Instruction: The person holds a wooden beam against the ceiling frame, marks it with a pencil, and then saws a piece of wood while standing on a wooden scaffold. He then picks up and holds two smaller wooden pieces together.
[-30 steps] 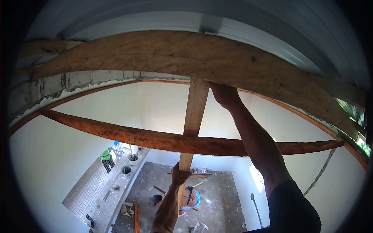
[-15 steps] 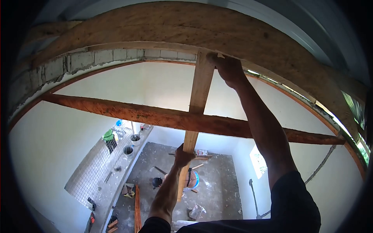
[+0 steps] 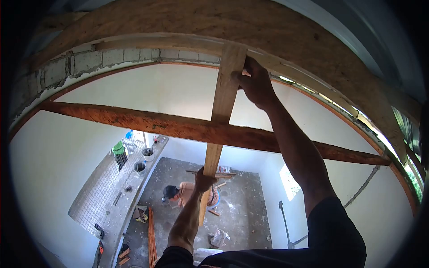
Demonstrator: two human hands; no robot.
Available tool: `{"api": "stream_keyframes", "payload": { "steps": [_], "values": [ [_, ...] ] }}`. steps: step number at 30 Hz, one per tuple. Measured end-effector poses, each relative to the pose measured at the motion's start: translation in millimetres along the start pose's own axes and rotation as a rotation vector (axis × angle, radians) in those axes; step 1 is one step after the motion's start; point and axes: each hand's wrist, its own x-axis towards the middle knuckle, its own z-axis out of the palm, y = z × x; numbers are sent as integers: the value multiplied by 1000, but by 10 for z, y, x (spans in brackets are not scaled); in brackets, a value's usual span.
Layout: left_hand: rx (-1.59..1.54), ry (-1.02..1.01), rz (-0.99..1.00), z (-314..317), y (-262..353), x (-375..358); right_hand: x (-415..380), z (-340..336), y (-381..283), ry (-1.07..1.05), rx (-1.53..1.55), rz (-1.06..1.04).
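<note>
A long pale wooden board (image 3: 225,96) stands upright, its top against the large wooden beam (image 3: 201,22) overhead. Partway down it passes behind a reddish-brown crossbeam (image 3: 174,127). My right hand (image 3: 258,87) is closed on the board's right edge near the top, thumb on its near face. Some of those fingers are hidden behind the wood. Lower, beneath the crossbeam, my left hand (image 3: 205,180) is wrapped round the same board, whose bottom end hangs over the room below.
A person (image 3: 183,192) is low on the concrete floor (image 3: 243,196). Along the left wall, a ledge (image 3: 117,223) carries buckets (image 3: 140,167) beside a mesh-covered opening (image 3: 100,192). Reddish timber lengths (image 3: 152,234) lie below. Concrete blocks (image 3: 111,56) line the wall top.
My right hand has come down slightly from the overhead beam, its thumb now across the board's face. My left hand keeps its grip. The person below shows more head and upper body.
</note>
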Motion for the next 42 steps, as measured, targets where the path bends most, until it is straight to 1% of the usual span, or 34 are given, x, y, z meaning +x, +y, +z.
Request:
{"api": "stream_keyframes", "payload": {
  "steps": [2, 5, 6, 7, 9, 10, 11, 12, 13, 15, 16, 17, 19, 20, 21, 23, 25, 28, 30, 32, 35, 38, 41, 42],
  "values": [
    [16, 46, 41, 15, -54, -15, 0, 19, 4, -7, 25, -19],
    [49, 73, 66, -36, -82, -181, -112, 50, -3, -38, -62, 92],
    [82, 72, 82, -38, -197, -222, -122, 47, 147, -84, -76, 129],
    [138, 104, 52, -18, -302, -307, -184, 64, 289, -101, -72, 153],
    [245, 175, 0, -33, -169, -466, -342, 134, 414, -199, -231, 209],
    [218, 174, -50, -36, -173, -505, -345, 129, 404, -313, -251, 291],
    [230, 200, -28, -10, -363, -546, -356, 121, 331, -431, -272, 378],
    [240, 225, -8, 19, -695, -600, -369, 107, 303, -551, -294, 468],
    [254, 252, 18, -12, -942, -673, -343, 64, 473, -536, -311, 454],
    [153, 242, -36, -125, -1206, -849, -366, 110, -10, -599, -639, 492],
    [155, 274, 8, -164, -1473, -909, -406, 87, 206, -701, -716, 255],
    [225, 294, -13, -245, -1495, -1010, -531, 129, 24, -761, -582, 269],
    [141, 231, -86, -388, -1664, -1168, -674, 241, -56, -818, -801, 149],
    [145, 242, -74, -404, -1741, -1207, -695, 313, -153, -797, -783, 266],
    [151, 252, -60, -431, -1817, -1224, -695, 317, -100, -781, -742, 226],
    [188, 208, -76, -473, -1957, -1278, -686, 268, 12, -753, -662, 138],
    [255, 96, -140, -557, -2111, -1380, -684, 256, 17, -763, -627, 144],
    [202, 172, -256, -661, -2577, -1766, -670, 298, -55, -758, -636, 174],
    [157, 177, -307, -740, -2596, -1824, -662, 310, -41, -742, -626, 203],
    [102, 147, -335, -882, -2233, -1933, -677, 309, -2, -727, -582, 227],
    [157, 194, -289, -943, -1626, -1843, -708, 290, 116, -705, -617, 18],
    [214, 182, -190, -925, -1046, -1712, -748, 327, 10, -554, -529, -160],
    [270, 154, -70, -895, -298, -1439, -666, 532, -318, -380, -337, -46],
    [288, 138, -34, -881, -97, -1362, -597, 587, -401, -362, -258, -41]
  ]
}}
